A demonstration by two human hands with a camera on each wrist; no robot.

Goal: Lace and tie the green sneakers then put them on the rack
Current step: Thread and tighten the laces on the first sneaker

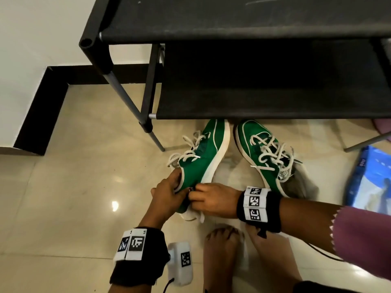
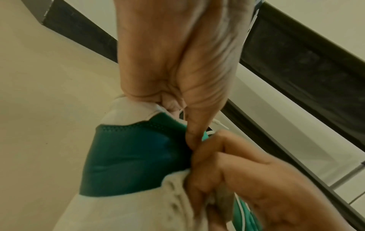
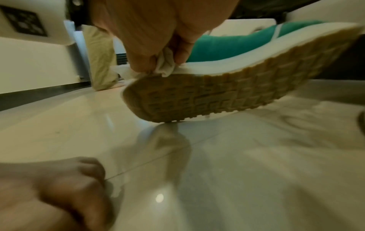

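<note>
Two green sneakers with white soles and loose white laces lie on the floor in front of the black shoe rack (image 1: 264,100). The left sneaker (image 1: 204,157) is tipped onto its side, so its ribbed sole (image 3: 217,96) shows and only one edge touches the floor. My left hand (image 1: 169,192) grips its heel (image 2: 128,156), fingers curled round the collar. My right hand (image 1: 204,197) pinches a white bit of fabric (image 3: 166,66) at the same heel. The right sneaker (image 1: 246,134) stands untouched beside it, its laces (image 1: 273,153) threaded but slack.
The rack's front leg (image 1: 156,140) stands just left of the shoes, and its low shelf overhangs their toes. A blue bag (image 1: 368,180) lies at the right. Near my left wrist sits a white device (image 1: 182,263); my bare feet (image 1: 224,248) are below the hands.
</note>
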